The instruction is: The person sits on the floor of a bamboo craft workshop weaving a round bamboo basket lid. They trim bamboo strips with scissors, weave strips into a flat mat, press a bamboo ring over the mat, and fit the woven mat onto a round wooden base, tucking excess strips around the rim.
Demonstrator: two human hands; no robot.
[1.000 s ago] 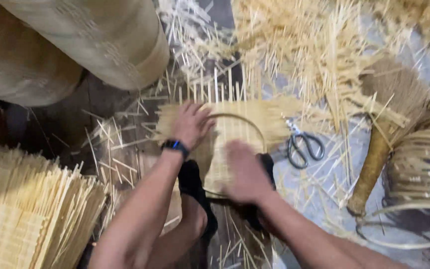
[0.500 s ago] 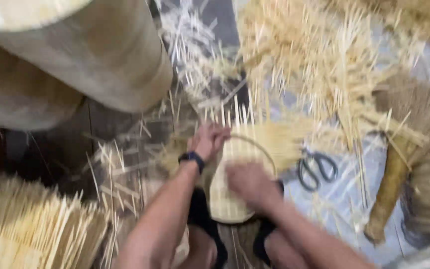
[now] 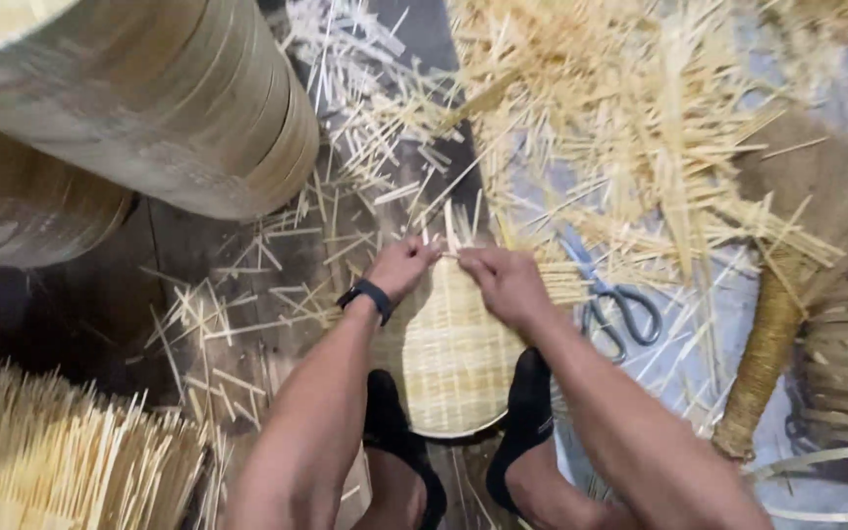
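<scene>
a: where is the woven mat (image 3: 453,363)?

b: it lies flat on the floor, between the two feet in black socks (image 3: 532,412), and its far edge is under both hands. it is a round piece of pale bamboo weaving, with loose strip ends standing out at the far edge.

a: what does the left hand (image 3: 402,267) do?

b: it is at the far edge of the mat, fingers bent and pinching the strip ends there. a black wristband (image 3: 369,295) is on that wrist.

a: and the right hand (image 3: 504,281)?

b: just beside the left one, almost touching it. its fingers are also curled on the strip ends at the same edge. how tight the grip is, i cannot tell.

a: what is around the mat?

b: right of the mat, near it, scissors (image 3: 620,306) lie on the floor. beyond the mat is a big heap of bamboo splinters (image 3: 640,128). far right of the mat is a broom (image 3: 787,304). left and beyond the mat stand big round bamboo drums (image 3: 179,108). near left of the mat is a bundle of thin sticks (image 3: 61,461).
</scene>
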